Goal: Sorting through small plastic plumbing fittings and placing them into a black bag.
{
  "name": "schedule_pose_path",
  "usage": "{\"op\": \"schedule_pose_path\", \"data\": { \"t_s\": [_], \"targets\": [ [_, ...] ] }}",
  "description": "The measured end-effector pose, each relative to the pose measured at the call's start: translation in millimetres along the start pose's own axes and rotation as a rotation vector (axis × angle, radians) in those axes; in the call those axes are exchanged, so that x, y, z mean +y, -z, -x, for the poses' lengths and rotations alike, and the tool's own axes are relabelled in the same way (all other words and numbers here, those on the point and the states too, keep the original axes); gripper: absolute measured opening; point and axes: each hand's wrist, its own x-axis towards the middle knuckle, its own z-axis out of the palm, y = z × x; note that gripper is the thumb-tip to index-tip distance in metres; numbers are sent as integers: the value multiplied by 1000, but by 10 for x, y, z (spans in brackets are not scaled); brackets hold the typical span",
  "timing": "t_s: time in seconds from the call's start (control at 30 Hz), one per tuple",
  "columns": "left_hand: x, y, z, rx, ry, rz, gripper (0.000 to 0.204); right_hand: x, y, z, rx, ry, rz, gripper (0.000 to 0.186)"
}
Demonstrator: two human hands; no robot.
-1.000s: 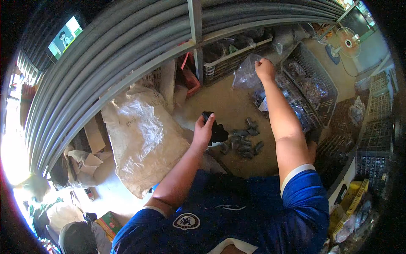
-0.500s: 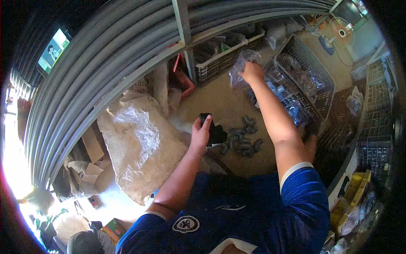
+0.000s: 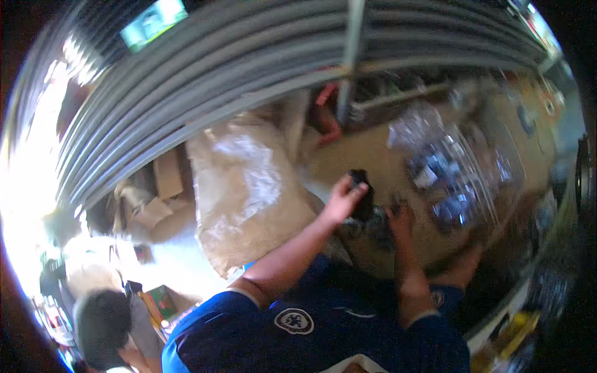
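Observation:
My left hand [image 3: 343, 202] is closed around a black, limp-looking bundle [image 3: 362, 200], whose kind I cannot make out. Just to its right, my right hand [image 3: 402, 222] is low over the floor, at the pile of grey pipe elbows [image 3: 373, 231]. Motion smears its fingers, so whether it grips an elbow is unclear. Beyond it, a clear plastic bag [image 3: 415, 126] lies beside several filled clear bags [image 3: 457, 208] at the dark crate.
A large woven sack [image 3: 239, 205] stands to the left. Long grey pipes [image 3: 249, 65] on a metal rack [image 3: 352, 43] curve across the far side. A red bin [image 3: 326, 118] sits under the rack. At lower left is another person [image 3: 102, 326].
My right hand has let go of the clear bag near the crate and come back to the elbow pile. The left hand keeps the black bundle. The whole view has shifted.

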Motion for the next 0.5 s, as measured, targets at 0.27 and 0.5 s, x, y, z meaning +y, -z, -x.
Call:
{"op": "schedule_pose_path", "data": {
  "t_s": [0.27, 0.5],
  "targets": [
    [-550, 33, -319, -295, -244, 360, 44, 223, -158, -62, 121, 119, -356, 61],
    [-506, 15, -195, -319, -419, 326, 33, 399, -222, 4, 154, 21, -363, 49]
  ]
}}
